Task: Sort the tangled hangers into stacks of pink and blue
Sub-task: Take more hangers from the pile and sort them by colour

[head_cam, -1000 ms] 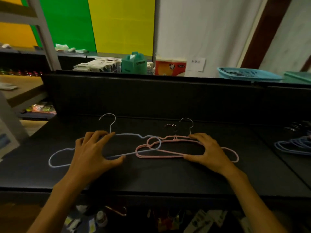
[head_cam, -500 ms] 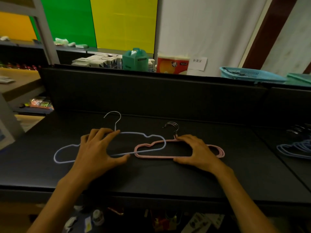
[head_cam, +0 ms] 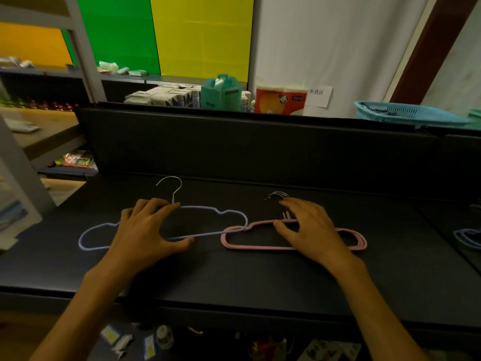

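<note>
The pink hangers (head_cam: 294,246) lie flat on the black counter (head_cam: 260,277) as a small squared-up pile, their metal hooks bunched at the far side. The blue hanger (head_cam: 221,212) lies to their left, and its right end crosses the pink pile's left end, so the two colours touch there and look hooked together.

The step in hand appears to be freeing this last blue hanger from the pink stack. The next move probably calls for holding the pink pile down while drawing the blue one leftward or lifting its end clear, without dragging the stack out of line.

The right hand (head_cam: 309,230) rests on the pink pile, fingers spread and lightly bent, thumb on the upper bar near the hooks; it presses more than it clasps. The left hand (head_cam: 145,230) spans the blue hanger's middle, fingertips at the top bar by the hook's stem and thumb at the lower bar, a loose pinch across the frame.

More blue hangers (head_cam: 468,238) lie well apart at the counter's right edge, likely the blue stack.
</note>
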`<state>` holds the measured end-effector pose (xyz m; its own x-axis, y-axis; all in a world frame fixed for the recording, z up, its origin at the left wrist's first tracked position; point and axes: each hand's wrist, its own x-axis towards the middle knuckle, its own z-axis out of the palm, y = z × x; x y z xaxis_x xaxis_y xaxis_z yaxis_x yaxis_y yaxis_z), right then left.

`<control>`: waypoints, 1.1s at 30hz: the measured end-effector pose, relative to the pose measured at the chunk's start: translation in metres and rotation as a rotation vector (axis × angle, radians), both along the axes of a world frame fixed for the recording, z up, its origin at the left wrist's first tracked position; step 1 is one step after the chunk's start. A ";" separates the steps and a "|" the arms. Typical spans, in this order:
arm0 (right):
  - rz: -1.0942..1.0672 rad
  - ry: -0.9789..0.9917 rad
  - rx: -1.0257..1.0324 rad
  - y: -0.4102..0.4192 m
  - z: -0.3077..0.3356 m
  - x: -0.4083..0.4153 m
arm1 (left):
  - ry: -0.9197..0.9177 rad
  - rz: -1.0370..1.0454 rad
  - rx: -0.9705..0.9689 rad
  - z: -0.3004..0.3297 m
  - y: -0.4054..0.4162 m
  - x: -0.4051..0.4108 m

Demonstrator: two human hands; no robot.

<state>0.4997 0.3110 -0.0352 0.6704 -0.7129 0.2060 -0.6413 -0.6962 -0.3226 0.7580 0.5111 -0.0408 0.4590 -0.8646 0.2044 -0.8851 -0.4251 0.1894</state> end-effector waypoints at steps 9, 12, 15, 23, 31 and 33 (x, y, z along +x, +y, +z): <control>-0.061 -0.001 -0.011 0.027 -0.003 0.047 | 0.055 -0.037 0.125 -0.002 0.021 0.060; -0.092 -0.015 -0.013 0.037 -0.003 0.056 | 0.066 -0.075 0.143 -0.005 0.023 0.077; -0.112 -0.029 -0.025 0.047 -0.002 0.062 | 0.087 -0.124 0.163 -0.010 0.023 0.091; -0.214 -0.017 -0.006 0.070 -0.002 0.067 | 0.106 -0.219 0.218 -0.014 0.020 0.105; -0.269 -0.005 -0.047 0.070 -0.002 0.034 | -0.011 -0.231 0.175 0.011 -0.010 0.067; -0.288 -0.012 -0.068 0.068 0.000 0.019 | -0.053 -0.263 0.115 0.018 -0.026 0.042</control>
